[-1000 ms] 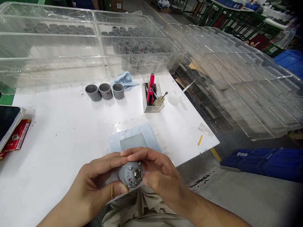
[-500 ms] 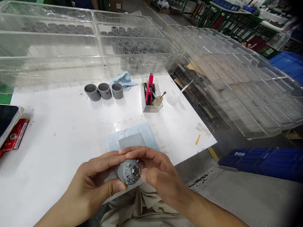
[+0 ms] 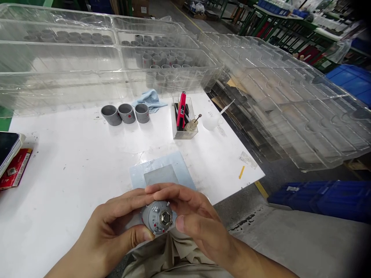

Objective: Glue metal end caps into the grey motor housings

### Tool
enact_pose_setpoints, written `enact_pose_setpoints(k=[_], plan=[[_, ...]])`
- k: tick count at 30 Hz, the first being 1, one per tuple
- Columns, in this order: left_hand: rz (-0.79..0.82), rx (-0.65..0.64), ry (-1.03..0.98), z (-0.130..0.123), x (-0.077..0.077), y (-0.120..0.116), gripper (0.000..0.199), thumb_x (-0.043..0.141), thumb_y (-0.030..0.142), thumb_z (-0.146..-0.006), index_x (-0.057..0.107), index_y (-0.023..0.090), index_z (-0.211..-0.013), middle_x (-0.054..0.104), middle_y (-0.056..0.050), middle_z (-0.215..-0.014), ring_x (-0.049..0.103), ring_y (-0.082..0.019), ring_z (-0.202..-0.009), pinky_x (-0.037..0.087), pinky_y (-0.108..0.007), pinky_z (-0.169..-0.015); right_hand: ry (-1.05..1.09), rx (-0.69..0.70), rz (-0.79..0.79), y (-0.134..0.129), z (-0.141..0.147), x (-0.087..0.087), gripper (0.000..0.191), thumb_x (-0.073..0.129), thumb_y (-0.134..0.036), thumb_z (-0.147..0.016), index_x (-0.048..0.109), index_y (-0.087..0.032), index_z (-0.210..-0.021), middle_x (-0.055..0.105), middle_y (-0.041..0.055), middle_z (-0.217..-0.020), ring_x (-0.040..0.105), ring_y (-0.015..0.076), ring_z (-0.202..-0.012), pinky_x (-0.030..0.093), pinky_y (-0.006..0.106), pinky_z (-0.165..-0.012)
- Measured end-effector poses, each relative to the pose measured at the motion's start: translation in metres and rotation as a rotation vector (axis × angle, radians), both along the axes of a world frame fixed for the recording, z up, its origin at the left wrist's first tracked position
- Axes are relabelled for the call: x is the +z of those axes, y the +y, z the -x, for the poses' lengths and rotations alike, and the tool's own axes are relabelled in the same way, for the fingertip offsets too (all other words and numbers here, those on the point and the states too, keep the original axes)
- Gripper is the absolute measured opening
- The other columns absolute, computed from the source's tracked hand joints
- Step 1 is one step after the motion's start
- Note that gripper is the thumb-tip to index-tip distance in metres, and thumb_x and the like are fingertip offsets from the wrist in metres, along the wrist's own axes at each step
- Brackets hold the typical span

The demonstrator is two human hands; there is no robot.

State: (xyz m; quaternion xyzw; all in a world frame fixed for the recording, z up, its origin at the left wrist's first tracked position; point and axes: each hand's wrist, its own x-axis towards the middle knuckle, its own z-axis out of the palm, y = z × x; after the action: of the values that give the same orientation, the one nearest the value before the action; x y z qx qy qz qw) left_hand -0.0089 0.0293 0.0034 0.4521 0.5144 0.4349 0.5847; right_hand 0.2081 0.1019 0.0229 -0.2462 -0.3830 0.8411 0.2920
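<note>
Your right hand [image 3: 203, 217] has eased its thumb slightly away from the grey part [image 3: 153, 218], leaving your left hand [image 3: 113, 219], thumb and fingers closed around it by the white table's near edge [image 3: 58, 185], apparently carrying the hold while the right's half-curled fingers arch over, contact unclear.

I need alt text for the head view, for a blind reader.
The left hand grips a round grey part, right hand cupped beside it, at the near edge of a white table. Three open grey cylinders stand beyond.
</note>
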Motion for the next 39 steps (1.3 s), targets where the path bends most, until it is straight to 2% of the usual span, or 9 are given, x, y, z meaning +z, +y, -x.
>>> enact_pose_setpoints(k=[5, 11, 15, 20, 27, 34, 39], plan=[[0.020, -0.002, -0.026, 0.000, -0.001, 0.001, 0.044, 0.083, 0.028, -0.087, 0.077, 0.044, -0.128, 0.073, 0.002, -0.145, 0.060, -0.026, -0.142, 0.051, -0.026, -0.113, -0.073, 0.010, -0.051, 0.000, -0.004, 0.005, 0.042, 0.066, -0.012, -0.086, 0.075, -0.028, -0.124, 0.064, 0.0068, -0.148, 0.057, 0.0290, -0.140, 0.044, 0.047, -0.117], [0.060, -0.003, -0.091, 0.000, 0.001, 0.001, 0.043, 0.083, 0.026, -0.087, 0.078, 0.042, -0.127, 0.073, 0.000, -0.144, 0.062, -0.029, -0.139, 0.053, -0.029, -0.112, -0.165, 0.027, -0.140, 0.005, -0.007, 0.016, 0.043, 0.064, -0.008, -0.087, 0.075, -0.029, -0.124, 0.066, 0.0040, -0.145, 0.057, 0.0268, -0.140, 0.045, 0.046, -0.119], [0.138, -0.029, -0.265, -0.003, 0.007, 0.004, 0.047, 0.083, 0.025, -0.088, 0.075, 0.044, -0.130, 0.075, 0.001, -0.142, 0.068, -0.030, -0.131, 0.058, -0.034, -0.107, -0.185, 0.073, -0.156, 0.011, -0.008, 0.020, 0.041, 0.068, -0.016, -0.091, 0.072, -0.030, -0.129, 0.067, 0.0034, -0.144, 0.061, 0.0265, -0.136, 0.047, 0.046, -0.117], [0.248, 0.000, -0.452, -0.007, 0.017, 0.009, 0.042, 0.084, 0.033, -0.087, 0.077, 0.042, -0.128, 0.080, -0.002, -0.132, 0.070, -0.033, -0.129, 0.058, -0.040, -0.106, -0.197, 0.051, -0.142, 0.008, -0.008, 0.014, 0.039, 0.072, -0.028, -0.095, 0.070, -0.030, -0.133, 0.068, 0.0046, -0.142, 0.063, 0.0268, -0.130, 0.051, 0.044, -0.110], [0.247, 0.044, -0.437, -0.008, 0.018, 0.008, 0.040, 0.088, 0.033, -0.082, 0.081, 0.039, -0.121, 0.082, -0.003, -0.126, 0.068, -0.038, -0.129, 0.063, -0.042, -0.096, -0.209, 0.022, -0.142, 0.004, -0.005, 0.010, 0.035, 0.075, -0.039, -0.095, 0.072, -0.032, -0.129, 0.070, 0.0055, -0.139, 0.066, 0.0275, -0.123, 0.053, 0.046, -0.106], [0.239, 0.084, -0.410, -0.011, 0.018, 0.007, 0.039, 0.090, 0.032, -0.080, 0.082, 0.042, -0.117, 0.083, 0.000, -0.123, 0.069, -0.036, -0.129, 0.060, -0.041, -0.104, -0.225, -0.019, -0.217, 0.000, -0.003, 0.010, 0.035, 0.073, -0.033, -0.096, 0.071, -0.034, -0.130, 0.072, 0.0029, -0.134, 0.064, 0.0246, -0.129, 0.054, 0.040, -0.106], [0.204, 0.077, -0.342, -0.009, 0.019, 0.006, 0.041, 0.090, 0.032, -0.081, 0.081, 0.041, -0.120, 0.081, 0.000, -0.127, 0.071, -0.031, -0.125, 0.059, -0.034, -0.103, -0.215, -0.015, -0.342, 0.004, -0.008, 0.015, 0.037, 0.072, -0.026, -0.095, 0.071, -0.033, -0.131, 0.072, 0.0034, -0.134, 0.066, 0.0257, -0.127, 0.054, 0.044, -0.109]])
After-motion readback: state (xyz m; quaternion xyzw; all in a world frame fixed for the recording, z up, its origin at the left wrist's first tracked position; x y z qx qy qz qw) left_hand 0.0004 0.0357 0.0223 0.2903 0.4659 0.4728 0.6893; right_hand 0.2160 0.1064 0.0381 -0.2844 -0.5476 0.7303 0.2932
